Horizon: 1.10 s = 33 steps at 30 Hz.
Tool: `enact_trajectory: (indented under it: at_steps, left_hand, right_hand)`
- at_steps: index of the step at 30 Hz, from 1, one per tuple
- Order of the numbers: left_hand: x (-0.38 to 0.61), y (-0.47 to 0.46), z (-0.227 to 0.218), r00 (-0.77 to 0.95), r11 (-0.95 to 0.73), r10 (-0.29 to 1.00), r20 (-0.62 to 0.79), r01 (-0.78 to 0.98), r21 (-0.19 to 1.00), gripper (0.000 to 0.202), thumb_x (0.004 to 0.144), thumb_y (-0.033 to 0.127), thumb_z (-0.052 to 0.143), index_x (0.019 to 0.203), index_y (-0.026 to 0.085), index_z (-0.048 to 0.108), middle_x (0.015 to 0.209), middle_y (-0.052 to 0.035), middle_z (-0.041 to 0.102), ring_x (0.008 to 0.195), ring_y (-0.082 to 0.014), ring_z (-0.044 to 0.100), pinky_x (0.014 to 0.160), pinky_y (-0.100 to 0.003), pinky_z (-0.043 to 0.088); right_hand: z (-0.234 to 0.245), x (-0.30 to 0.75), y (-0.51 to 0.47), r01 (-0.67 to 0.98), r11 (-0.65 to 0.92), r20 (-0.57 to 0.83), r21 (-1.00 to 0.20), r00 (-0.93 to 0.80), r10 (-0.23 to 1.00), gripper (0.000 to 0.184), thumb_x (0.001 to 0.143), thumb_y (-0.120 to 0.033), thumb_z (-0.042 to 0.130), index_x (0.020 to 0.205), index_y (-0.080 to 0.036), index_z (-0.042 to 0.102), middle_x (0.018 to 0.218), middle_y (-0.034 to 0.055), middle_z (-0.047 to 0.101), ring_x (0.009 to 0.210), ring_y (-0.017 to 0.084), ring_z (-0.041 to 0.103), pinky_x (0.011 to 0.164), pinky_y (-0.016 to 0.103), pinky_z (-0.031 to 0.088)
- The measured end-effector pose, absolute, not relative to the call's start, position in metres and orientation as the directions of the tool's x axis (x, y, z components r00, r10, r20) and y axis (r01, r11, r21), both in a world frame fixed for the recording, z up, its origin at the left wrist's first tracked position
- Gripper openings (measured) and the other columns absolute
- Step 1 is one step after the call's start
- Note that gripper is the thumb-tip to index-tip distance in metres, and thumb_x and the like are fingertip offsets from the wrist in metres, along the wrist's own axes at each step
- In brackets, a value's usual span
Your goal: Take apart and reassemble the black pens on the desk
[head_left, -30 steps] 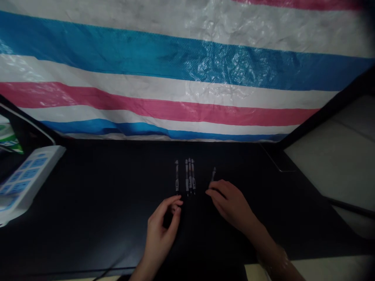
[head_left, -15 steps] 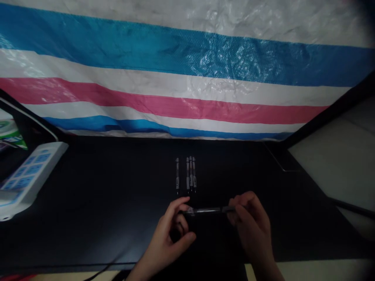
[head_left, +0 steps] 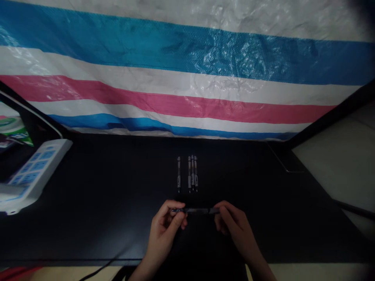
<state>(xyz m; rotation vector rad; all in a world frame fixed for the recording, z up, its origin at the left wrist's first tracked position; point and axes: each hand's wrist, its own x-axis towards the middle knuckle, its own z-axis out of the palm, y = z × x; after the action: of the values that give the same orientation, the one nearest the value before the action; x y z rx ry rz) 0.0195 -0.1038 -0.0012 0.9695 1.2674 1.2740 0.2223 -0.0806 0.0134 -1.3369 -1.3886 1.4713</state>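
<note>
A pen (head_left: 197, 210) with a clear barrel lies level between my two hands, above the near part of the black table. My left hand (head_left: 167, 222) pinches its left end between thumb and fingers. The grip end on the right is held by the thumb and fingers of my right hand (head_left: 233, 222). Beyond my hands, several similar pens lie on the table with tips toward me. One pen (head_left: 179, 175) is set apart on the left, while a close group of pens (head_left: 192, 174) lies just right of it.
A white power strip (head_left: 43, 168) with blue sockets is at the left. Behind the black table (head_left: 102, 187) hangs a striped plastic sheet (head_left: 175, 86). A black cable (head_left: 102, 268) runs by the near edge. Green-and-white packaging (head_left: 14, 128) shows at far left.
My left thumb and fingers have closed on the pen's left end. My right hand and the pen have moved left. The pens on the table lie as before.
</note>
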Motion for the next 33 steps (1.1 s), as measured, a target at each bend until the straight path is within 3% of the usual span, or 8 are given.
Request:
enact_trajectory:
  at_steps: [3,7,19,26,30,33]
  left_hand:
    - [0.018,-0.104,-0.003,-0.123,0.105,0.985,-0.119,-0.111,0.988,0.023,0.084,0.038,0.064,0.093,0.017,0.063,0.064,-0.0002,0.064,0.058,-0.0128,0.059,0.058,-0.022,0.047]
    - [0.018,-0.104,-0.005,-0.134,0.152,0.978,-0.162,-0.085,0.985,0.028,0.084,0.042,0.063,0.093,0.016,0.068,0.062,-0.0018,0.066,0.061,-0.0144,0.061,0.060,-0.022,0.048]
    - [0.018,-0.105,-0.002,-0.241,0.160,0.956,-0.170,-0.060,0.985,0.028,0.078,0.041,0.067,0.087,0.014,0.070,0.060,-0.0028,0.066,0.054,-0.0141,0.060,0.053,-0.023,0.048]
    - [0.019,-0.105,-0.003,-0.260,0.162,0.947,-0.188,-0.119,0.980,0.029,0.080,0.043,0.065,0.085,0.015,0.069,0.056,-0.0002,0.062,0.049,-0.0119,0.055,0.050,-0.022,0.044]
    - [0.019,-0.107,-0.005,-0.261,0.140,0.950,-0.168,-0.124,0.982,0.028,0.081,0.042,0.066,0.089,0.016,0.069,0.059,-0.0002,0.063,0.056,-0.0129,0.058,0.057,-0.022,0.046]
    - [0.018,-0.109,-0.007,-0.268,0.134,0.951,-0.156,-0.100,0.986,0.027,0.082,0.042,0.066,0.090,0.017,0.069,0.059,0.0002,0.062,0.059,-0.0129,0.058,0.059,-0.021,0.046]
  right_hand:
    - [0.012,0.223,-0.081,0.237,-0.154,-0.204,-0.959,-0.203,0.958,0.043,0.095,-0.051,0.042,0.075,-0.017,0.059,0.052,-0.0038,0.046,0.048,0.010,0.040,0.049,0.022,0.031]
    - [0.008,0.224,-0.082,0.276,-0.115,-0.168,-0.954,-0.176,0.970,0.037,0.093,-0.048,0.047,0.078,-0.017,0.061,0.051,-0.0049,0.045,0.046,0.009,0.039,0.047,0.021,0.029]
    - [0.007,0.218,-0.083,0.358,0.144,0.103,-0.922,-0.130,0.986,0.022,0.090,-0.031,0.054,0.085,-0.021,0.072,0.050,-0.0039,0.056,0.043,0.011,0.053,0.045,0.020,0.041]
    - [0.003,0.218,-0.084,0.306,0.374,0.362,-0.875,-0.098,0.927,0.017,0.084,-0.015,0.062,0.089,-0.026,0.074,0.074,-0.0002,0.069,0.061,0.014,0.064,0.055,0.023,0.050]
    - [0.002,0.221,-0.083,0.303,0.222,0.191,-0.927,-0.128,0.973,0.015,0.086,-0.026,0.060,0.097,-0.023,0.069,0.078,0.0016,0.069,0.066,0.016,0.063,0.059,0.024,0.050]
    - [0.004,0.222,-0.083,0.282,0.082,0.025,-0.956,-0.199,0.980,0.034,0.094,-0.034,0.045,0.069,-0.019,0.061,0.056,-0.0011,0.056,0.050,0.012,0.052,0.050,0.022,0.041]
